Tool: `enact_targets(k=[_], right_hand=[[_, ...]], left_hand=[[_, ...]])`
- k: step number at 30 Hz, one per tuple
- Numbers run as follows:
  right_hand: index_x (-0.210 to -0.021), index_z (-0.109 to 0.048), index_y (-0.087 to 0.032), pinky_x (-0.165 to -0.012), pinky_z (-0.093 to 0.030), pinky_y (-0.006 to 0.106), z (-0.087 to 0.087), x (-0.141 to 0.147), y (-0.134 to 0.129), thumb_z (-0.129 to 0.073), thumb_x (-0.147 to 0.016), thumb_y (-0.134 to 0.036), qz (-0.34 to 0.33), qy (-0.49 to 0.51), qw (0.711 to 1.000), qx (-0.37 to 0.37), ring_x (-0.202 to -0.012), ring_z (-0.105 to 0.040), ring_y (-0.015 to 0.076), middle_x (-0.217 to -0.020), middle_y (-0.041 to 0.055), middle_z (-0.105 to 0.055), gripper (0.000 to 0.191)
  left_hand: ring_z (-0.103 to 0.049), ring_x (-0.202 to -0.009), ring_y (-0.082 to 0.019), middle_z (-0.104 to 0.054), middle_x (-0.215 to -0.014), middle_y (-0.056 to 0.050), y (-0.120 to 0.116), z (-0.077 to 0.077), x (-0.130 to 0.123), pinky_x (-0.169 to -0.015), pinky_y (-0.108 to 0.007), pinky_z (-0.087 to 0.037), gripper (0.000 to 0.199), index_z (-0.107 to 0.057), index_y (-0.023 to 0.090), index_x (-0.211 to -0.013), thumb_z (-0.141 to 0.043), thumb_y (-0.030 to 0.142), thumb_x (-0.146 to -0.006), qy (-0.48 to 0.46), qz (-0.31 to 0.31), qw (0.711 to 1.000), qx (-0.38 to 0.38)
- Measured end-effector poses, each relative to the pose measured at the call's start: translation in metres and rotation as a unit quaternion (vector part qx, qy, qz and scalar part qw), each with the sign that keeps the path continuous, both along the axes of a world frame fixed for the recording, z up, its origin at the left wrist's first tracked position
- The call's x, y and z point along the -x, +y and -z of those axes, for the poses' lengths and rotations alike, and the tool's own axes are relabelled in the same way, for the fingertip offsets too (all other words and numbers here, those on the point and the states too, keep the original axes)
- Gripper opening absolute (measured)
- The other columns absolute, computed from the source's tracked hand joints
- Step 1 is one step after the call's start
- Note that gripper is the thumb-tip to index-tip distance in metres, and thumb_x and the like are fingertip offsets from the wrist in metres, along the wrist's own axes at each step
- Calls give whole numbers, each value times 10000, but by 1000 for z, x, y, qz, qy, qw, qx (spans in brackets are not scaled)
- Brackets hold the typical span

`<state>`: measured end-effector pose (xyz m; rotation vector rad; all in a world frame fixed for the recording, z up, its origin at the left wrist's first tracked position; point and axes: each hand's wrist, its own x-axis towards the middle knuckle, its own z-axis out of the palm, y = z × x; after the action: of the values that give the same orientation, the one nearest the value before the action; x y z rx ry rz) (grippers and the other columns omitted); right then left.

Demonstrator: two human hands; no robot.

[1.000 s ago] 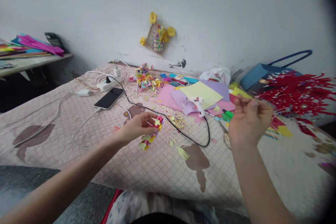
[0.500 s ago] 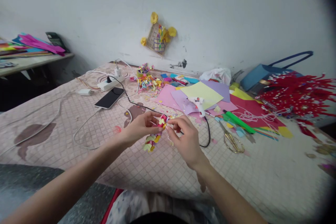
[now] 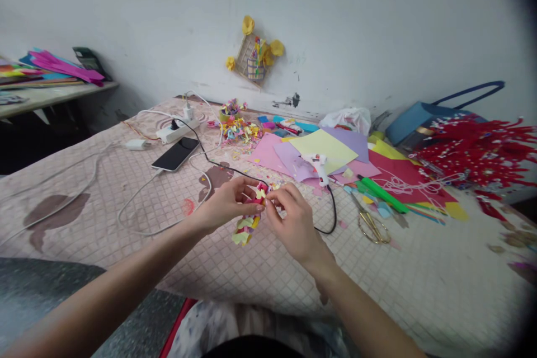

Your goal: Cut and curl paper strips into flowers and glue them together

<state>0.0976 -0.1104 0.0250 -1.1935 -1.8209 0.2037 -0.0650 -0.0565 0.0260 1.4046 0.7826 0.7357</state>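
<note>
Above the table's near edge, the left hand is pinching the colourful paper strand; the right hand is pressing fingertips at its upper end, perhaps gripping it.

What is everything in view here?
Main table: one, pale pink, centre
Side table: one, pale, far left
Phone: one, black, main table's left
Power strip: one, white, behind phone
Paper sheets: several, mixed, main table's middle
Glue gun: one, white, on sheets
Paper scraps: many, mixed, left of sheets
String: one tangle, white, on red sheet
Scissors: one pair, gold handles, right of glue gun
Tasselled bundle: one, red, far right
Bag: one, blue, behind bundle
Decoration: one, tan and yellow, wall
Paper strand: one, multicoloured, centre
Left hand: one, bare, holding strand
Right hand: one, bare, fingertips at strand
</note>
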Motion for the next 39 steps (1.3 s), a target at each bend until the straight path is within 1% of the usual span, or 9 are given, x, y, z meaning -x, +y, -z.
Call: enact_targets(k=[6, 10, 13, 16, 19, 23, 28, 33, 39], right_hand=[[-754, -565, -196, -608, -394, 255, -1, -3, 2, -540, -830, -159, -46, 205, 971, 116, -668, -480, 125, -732, -8, -518, 88], [-748, -560, -211, -537, -377, 218, -1, -9, 6, -606, -812, -250, -117, 456, 857, 209, -574, -450, 91, -667, -43, -501, 88], [-730, -553, -209, -515, -398, 200, -4, -14, 7, -666, -769, -267, -174, 560, 772, 245, -587, -495, 71, -863, -26, -597, 133], [-750, -562, -222, -576, -459, 210, -10, -22, 8, -695, -750, -272, -192, 586, 746, 250, -683, -586, 96, -888, -18, -638, 142], [-759, -563, -235, -697, -486, 230, -16, -35, 12, -700, -748, -273, -170, 591, 768, 179, -769, -606, 110, -780, -37, -619, 142], [-740, -566, -218, -642, -448, 219, -18, -42, 13, -646, -798, -273, -94, 515, 848, 78, -641, -526, 91, -684, -44, -541, 113], [-812, -623, -190, -599, -421, 249, -8, -24, 1, -532, -873, -326, -6, 282, 951, 126, -641, -508, 124, -696, -1, -560, 174], [-945, -624, -192, -601, -426, 255, -1, -12, 1, -575, -837, -299, -15, 217, 964, 151, -634, -511, 128, -719, -4, -573, 160], [-761, -609, -175, -601, -406, 249, -1, -12, 6, -576, -829, -267, -23, 222, 966, 134, -653, -506, 125, -722, 3, -570, 119]], left_hand=[[-584, -764, -153, -603, -843, -37, 0, 1, 1, -680, -306, -472, 517, -507, 136, -1095, -749, 264, -657, 10, 16, 1000, 11], [-580, -746, -140, -598, -837, -28, 0, 1, 2, -670, -288, -463, 506, -525, 139, -1087, -755, 247, -650, 4, 13, 999, 31], [-579, -734, -128, -599, -832, -20, 1, 3, 3, -675, -279, -456, 473, -546, 148, -1059, -759, 233, -646, -10, 24, 998, 49], [-586, -736, -130, -602, -840, -19, 2, 5, 5, -681, -280, -453, 454, -558, 152, -1037, -764, 229, -640, -9, 29, 998, 62], [-590, -719, -128, -593, -822, -6, 3, 6, 8, -673, -278, -450, 454, -556, 158, -1038, -764, 232, -642, -3, 23, 997, 71], [-600, -714, -120, -591, -828, 1, 4, 5, 10, -666, -266, -445, 450, -551, 173, -1062, -753, 221, -663, -1, 18, 995, 95], [-607, -679, -102, -604, -820, 5, 0, -1, 8, -603, -219, -419, 436, -561, 180, -1045, -763, 208, -660, -41, 25, 985, 164], [-600, -658, -86, -608, -783, 4, -3, -6, 7, -555, -184, -403, 412, -568, 166, -1050, -756, 205, -684, -76, 47, 977, 195], [-608, -664, -84, -622, -786, 3, -3, -4, 7, -587, -183, -428, 376, -586, 156, -1017, -757, 165, -683, -101, 55, 969, 220]])
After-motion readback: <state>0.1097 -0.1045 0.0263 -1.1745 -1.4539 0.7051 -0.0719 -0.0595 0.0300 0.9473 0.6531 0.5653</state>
